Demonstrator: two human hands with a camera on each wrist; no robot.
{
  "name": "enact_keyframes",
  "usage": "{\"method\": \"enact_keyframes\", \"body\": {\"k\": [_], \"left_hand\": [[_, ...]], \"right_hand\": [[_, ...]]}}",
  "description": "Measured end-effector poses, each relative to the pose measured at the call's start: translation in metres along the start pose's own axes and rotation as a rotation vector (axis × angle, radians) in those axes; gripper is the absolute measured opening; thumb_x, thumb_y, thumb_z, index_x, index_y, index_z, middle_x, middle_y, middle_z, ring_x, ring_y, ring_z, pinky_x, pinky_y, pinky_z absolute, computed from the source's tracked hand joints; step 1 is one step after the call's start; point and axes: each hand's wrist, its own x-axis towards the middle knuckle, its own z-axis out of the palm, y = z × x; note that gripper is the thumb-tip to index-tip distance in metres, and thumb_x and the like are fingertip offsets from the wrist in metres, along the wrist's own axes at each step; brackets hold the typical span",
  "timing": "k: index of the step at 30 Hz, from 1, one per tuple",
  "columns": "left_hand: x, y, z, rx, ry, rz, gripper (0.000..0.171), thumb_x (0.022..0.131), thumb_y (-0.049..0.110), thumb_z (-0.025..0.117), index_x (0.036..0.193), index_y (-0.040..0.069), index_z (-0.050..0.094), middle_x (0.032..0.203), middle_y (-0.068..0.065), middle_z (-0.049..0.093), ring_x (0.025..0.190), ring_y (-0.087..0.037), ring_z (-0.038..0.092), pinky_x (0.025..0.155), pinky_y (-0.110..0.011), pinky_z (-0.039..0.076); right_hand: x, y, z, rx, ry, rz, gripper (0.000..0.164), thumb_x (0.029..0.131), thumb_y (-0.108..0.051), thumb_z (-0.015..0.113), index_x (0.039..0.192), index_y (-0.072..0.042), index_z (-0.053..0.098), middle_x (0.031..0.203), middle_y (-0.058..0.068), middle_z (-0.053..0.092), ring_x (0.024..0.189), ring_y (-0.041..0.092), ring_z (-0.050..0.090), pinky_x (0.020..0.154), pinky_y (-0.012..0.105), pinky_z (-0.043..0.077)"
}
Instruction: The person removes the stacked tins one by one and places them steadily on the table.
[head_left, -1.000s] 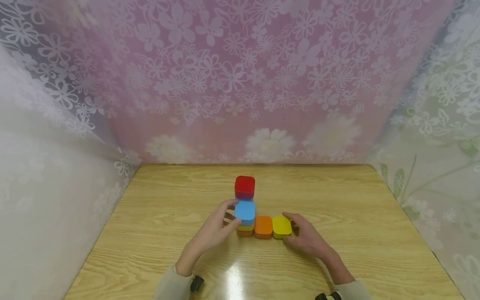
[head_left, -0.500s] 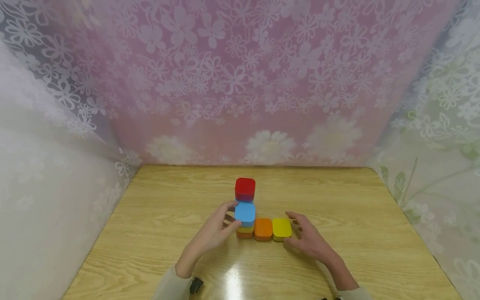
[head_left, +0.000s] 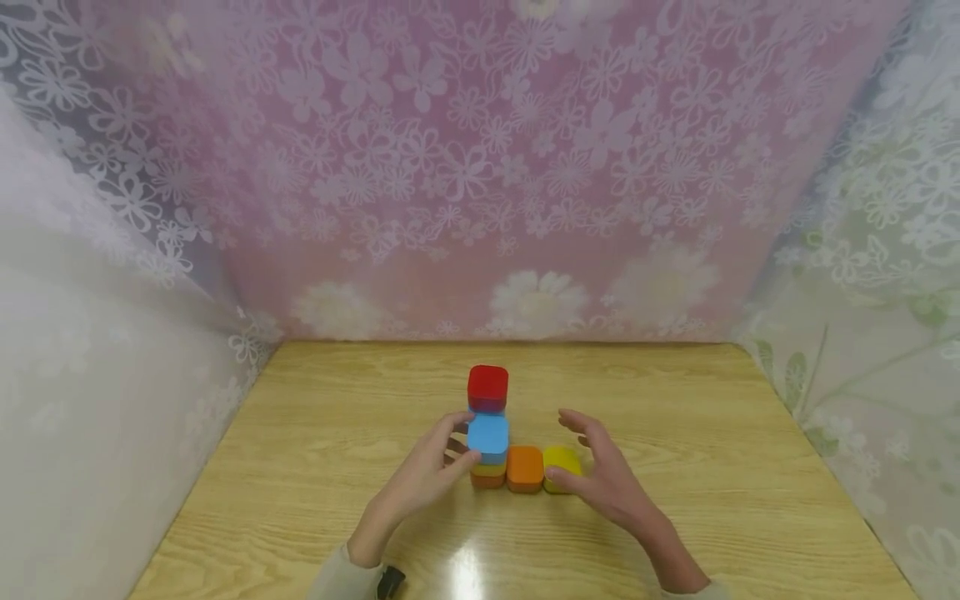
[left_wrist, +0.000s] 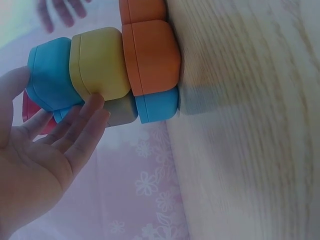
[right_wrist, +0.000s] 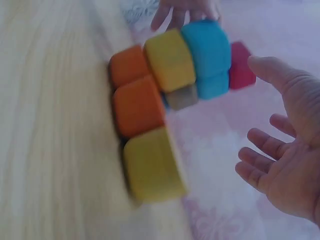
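In the head view a stack of rounded square blocks stands mid-table. Its front column has an orange block [left_wrist: 152, 57] below, a yellow block [left_wrist: 100, 62] above it and a light blue block [head_left: 488, 435] on top. Behind rises a column topped by a red block [head_left: 488, 385]. My left hand [head_left: 423, 467] holds the light blue block lightly from the left, thumb at the near corner, a finger at the far corner. Beside the stack lie another orange block [head_left: 525, 468] and another yellow block [head_left: 566, 461]. My right hand [head_left: 611, 479] hovers over the latter, fingers spread, holding nothing.
The wooden table [head_left: 337, 400] carries the blocks near its middle. A pink flowered cloth [head_left: 465, 167] hangs behind its far edge. Pale flowered cloths hang at the left [head_left: 112, 375] and right [head_left: 885, 333].
My right hand has let go of the yellow block at the right end, lifted and moved slightly left over it. The left hand keeps its place on the light blue block.
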Motion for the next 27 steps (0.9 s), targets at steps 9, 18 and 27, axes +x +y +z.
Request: {"method": "enact_keyframes", "body": {"k": [9, 18, 27], "left_hand": [[-0.001, 0.000, 0.000, -0.008, -0.002, 0.008, 0.056, 0.100, 0.037, 0.059, 0.147, 0.013, 0.039, 0.131, -0.008, 0.056, 0.102, -0.017, 0.063, 0.085, -0.028, 0.055], [-0.001, -0.004, -0.001, -0.028, -0.001, -0.003, 0.052, 0.100, 0.034, 0.060, 0.146, 0.017, 0.040, 0.129, -0.007, 0.058, 0.102, -0.018, 0.063, 0.084, -0.028, 0.054], [-0.001, -0.004, 0.000, -0.016, -0.003, 0.012, 0.054, 0.101, 0.036, 0.059, 0.146, 0.014, 0.039, 0.129, -0.008, 0.057, 0.101, -0.017, 0.063, 0.083, -0.027, 0.054]], "right_hand": [[0.013, -0.032, 0.018, 0.081, -0.034, -0.041, 0.068, 0.087, -0.021, 0.078, 0.144, -0.011, 0.044, 0.142, 0.008, 0.050, 0.124, 0.028, 0.052, 0.100, 0.056, 0.046], [0.023, -0.045, 0.036, 0.104, -0.035, -0.074, 0.066, 0.086, -0.026, 0.079, 0.141, -0.009, 0.047, 0.140, 0.007, 0.053, 0.120, 0.025, 0.054, 0.098, 0.054, 0.047], [0.028, -0.046, 0.048, 0.147, -0.041, -0.078, 0.058, 0.087, -0.019, 0.078, 0.138, -0.011, 0.051, 0.137, 0.005, 0.053, 0.117, 0.029, 0.055, 0.094, 0.058, 0.048]]}}
